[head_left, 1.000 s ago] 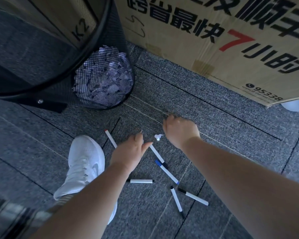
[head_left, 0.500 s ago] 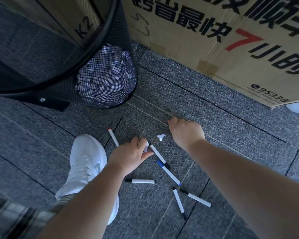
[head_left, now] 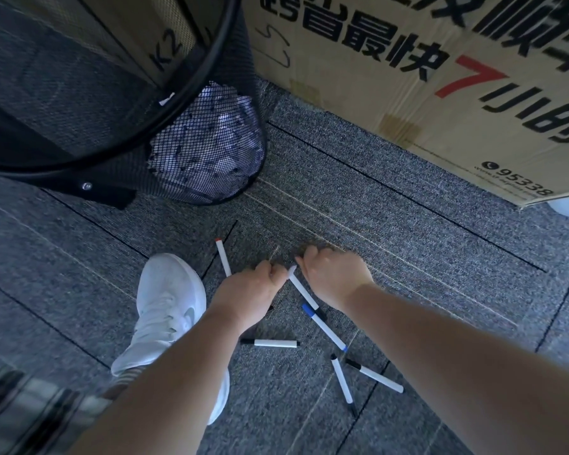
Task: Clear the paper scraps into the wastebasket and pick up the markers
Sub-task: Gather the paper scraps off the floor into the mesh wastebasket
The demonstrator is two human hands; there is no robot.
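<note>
Floor tidy, scrap stage: left hand (head_left: pixel 247 290) and right hand (head_left: pixel 334 274) both fisted low over the carpet (head_left: pixel 391 224), contents hidden; keep fists shut until above the wastebasket (head_left: pixel 207 152). Markers (head_left: pixel 324 326) still lie flat, nearest one's long axis pointing up between the hands

1. My left hand (head_left: pixel 248 292) reaches down and forward on a bare forearm, fingers curled into a loose fist, knuckles up.
2. My right hand (head_left: pixel 334 277) sits just beside it, nearly touching, its grip also curled closed, fingers tucked under.
3. Both forearms come in from the lower edge and converge toward the centre.
</note>
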